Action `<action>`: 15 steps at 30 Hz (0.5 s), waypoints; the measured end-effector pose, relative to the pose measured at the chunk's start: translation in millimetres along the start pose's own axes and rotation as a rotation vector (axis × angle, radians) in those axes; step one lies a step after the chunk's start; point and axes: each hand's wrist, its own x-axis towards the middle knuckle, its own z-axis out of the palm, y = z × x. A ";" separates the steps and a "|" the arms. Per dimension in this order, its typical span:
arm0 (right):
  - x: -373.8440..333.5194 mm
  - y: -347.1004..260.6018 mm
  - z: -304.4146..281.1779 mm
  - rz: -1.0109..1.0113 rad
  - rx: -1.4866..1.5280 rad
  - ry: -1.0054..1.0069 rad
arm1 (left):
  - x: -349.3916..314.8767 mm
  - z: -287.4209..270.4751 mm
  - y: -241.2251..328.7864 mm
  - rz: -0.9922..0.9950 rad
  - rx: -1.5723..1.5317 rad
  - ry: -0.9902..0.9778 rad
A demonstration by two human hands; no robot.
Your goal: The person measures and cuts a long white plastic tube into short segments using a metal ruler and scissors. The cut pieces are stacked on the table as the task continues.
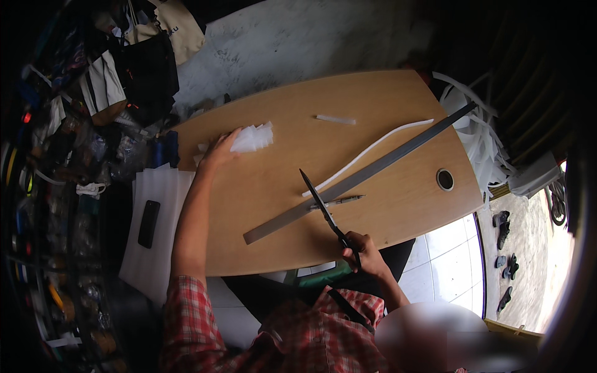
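Note:
At the far left of the table, my left hand (pixel 219 149) lies with its fingers stretched out against a fanned pile of translucent white foam pieces (pixel 254 137). Part of the pile is hidden beneath the hand. By the near edge, my right hand (pixel 365 253) is closed around the handles of black scissors (pixel 329 214). Their blades look closed and point up and left, over a long grey metal ruler (pixel 373 169). A pen (pixel 345 199) lies partly behind the scissors. Beyond the ruler runs a narrow white strip (pixel 367 149).
A small translucent piece (pixel 336 119) lies on the wooden table (pixel 286 177). Left of it, a phone (pixel 148 224) rests on stacked white sheets (pixel 177 186). White offcuts (pixel 482 137) hang beyond the right end. Bags (pixel 149 68) and cluttered shelves (pixel 68 248) stand at the left.

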 end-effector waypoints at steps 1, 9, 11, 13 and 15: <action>-0.3 -0.2 0.6 -0.005 -0.001 0.001 | 2.6 -0.2 -5.7 0.025 0.005 0.005; -0.7 -0.9 2.0 -0.018 -0.033 0.023 | -8.4 -19.7 34.7 -0.063 0.251 0.057; -0.6 -1.7 2.2 -0.026 -0.021 0.027 | -19.3 -20.8 63.4 0.011 0.301 0.208; -3.6 -1.1 1.6 -0.011 0.004 0.045 | -32.1 -3.0 90.4 0.138 0.220 0.361; -3.9 0.5 -0.2 0.011 0.053 0.072 | -46.6 19.4 114.8 0.318 0.026 0.514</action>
